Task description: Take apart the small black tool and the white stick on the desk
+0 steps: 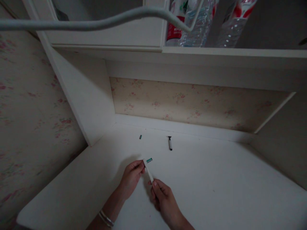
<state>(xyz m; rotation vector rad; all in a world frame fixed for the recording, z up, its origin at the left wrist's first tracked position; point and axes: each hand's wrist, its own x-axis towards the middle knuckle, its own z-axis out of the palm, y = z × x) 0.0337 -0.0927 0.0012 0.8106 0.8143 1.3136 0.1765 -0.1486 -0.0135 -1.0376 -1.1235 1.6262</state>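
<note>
Between my two hands is a slim white stick [149, 173], slanting up to the left; its exact kind is too small to tell. My left hand [131, 176] pinches its upper end. Lower down, my right hand [163, 194] is closed round the other end. Just beyond the stick's tip lies a green razor cartridge [149, 160]. Farther back on the white desktop rests a second small green cartridge [140, 137]. To its right a razor handle [170, 143], grey and black with no blade head on it, lies flat.
A white hutch stands over the desk [216, 179], with plastic bottles [196, 25] on its shelf [216, 51]. A pale curved rod [107, 24] crosses the top of the view. Floral wallpaper [35, 111] covers the left wall, and a white side panel [83, 95] rises at the desk's left.
</note>
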